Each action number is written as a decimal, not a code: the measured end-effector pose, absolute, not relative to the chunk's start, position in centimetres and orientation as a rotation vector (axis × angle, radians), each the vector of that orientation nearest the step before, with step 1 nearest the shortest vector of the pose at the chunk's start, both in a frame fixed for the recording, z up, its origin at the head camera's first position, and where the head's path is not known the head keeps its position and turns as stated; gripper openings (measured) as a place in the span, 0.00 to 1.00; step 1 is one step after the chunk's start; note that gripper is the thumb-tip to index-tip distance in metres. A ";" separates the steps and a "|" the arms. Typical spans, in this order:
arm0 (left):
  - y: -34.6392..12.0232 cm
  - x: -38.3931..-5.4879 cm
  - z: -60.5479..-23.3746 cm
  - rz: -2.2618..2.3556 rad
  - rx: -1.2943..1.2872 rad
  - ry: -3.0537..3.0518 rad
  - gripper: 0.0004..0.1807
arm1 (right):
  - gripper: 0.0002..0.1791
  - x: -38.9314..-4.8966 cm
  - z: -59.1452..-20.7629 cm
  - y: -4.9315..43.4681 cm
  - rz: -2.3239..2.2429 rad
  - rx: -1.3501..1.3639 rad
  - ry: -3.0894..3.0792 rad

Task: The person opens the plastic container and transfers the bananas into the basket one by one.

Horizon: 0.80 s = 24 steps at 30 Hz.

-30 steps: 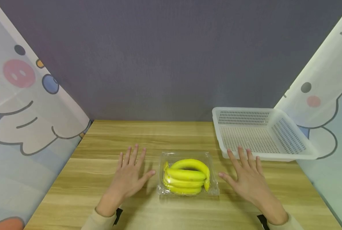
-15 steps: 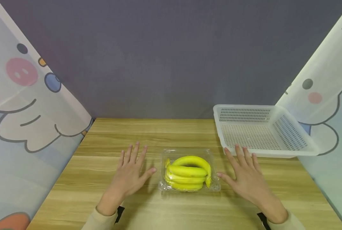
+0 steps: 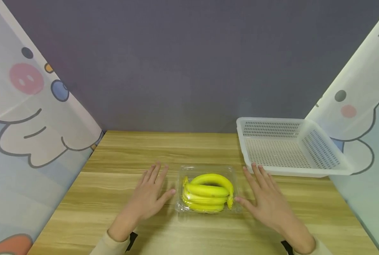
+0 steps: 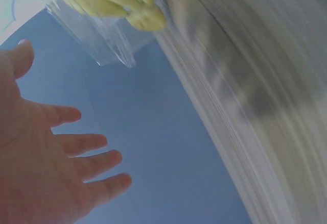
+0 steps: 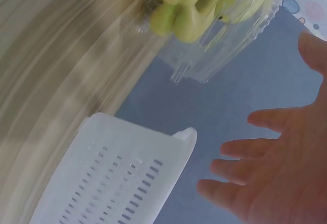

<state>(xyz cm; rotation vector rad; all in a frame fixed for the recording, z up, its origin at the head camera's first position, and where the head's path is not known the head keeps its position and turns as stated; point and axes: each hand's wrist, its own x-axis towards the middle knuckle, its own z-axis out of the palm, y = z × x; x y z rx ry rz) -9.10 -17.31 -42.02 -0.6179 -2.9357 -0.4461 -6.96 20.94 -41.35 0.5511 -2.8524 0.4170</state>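
At the left, above the table (image 3: 90, 205), the left hand (image 3: 148, 200), with fingers straight and spread, free of any load; thumb just beside the box, with a slight gap. In the middle, flat on the table, the clear box (image 3: 205, 170), with the bananas (image 3: 207, 191) inside; too glossy to tell how the lid is fastened. Next, the right hand (image 3: 267, 203), likewise with fingers released and apart; thumb overlapping the box's edge in the head view, yet clear of it in the right wrist view. At the far right, beyond the fingertips, the white basket (image 3: 304, 171), apart from the box.

Probably at the ready stage, ahead of any grasp. For the next move, most likely a need for both palms inward, level and gentle against the thin plastic sides.
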 end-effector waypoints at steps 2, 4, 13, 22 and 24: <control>-17.0 -8.9 -42.1 -0.491 -0.639 -2.923 0.44 | 0.51 -6.9 -41.2 20.7 0.446 0.558 -2.862; -16.8 -8.7 -42.1 -0.529 -0.655 -2.921 0.43 | 0.51 -6.8 -41.1 20.4 0.469 0.563 -2.871; -16.2 -8.8 -42.4 -0.636 -0.672 -2.907 0.43 | 0.51 -6.9 -41.9 19.3 0.534 0.626 -2.828; -15.7 -8.8 -43.0 -0.847 -0.662 -2.924 0.44 | 0.48 -7.1 -42.5 18.2 0.557 0.753 -2.759; -15.5 -8.9 -43.0 -0.899 -0.666 -2.933 0.45 | 0.49 -7.2 -42.6 18.1 0.557 0.773 -2.755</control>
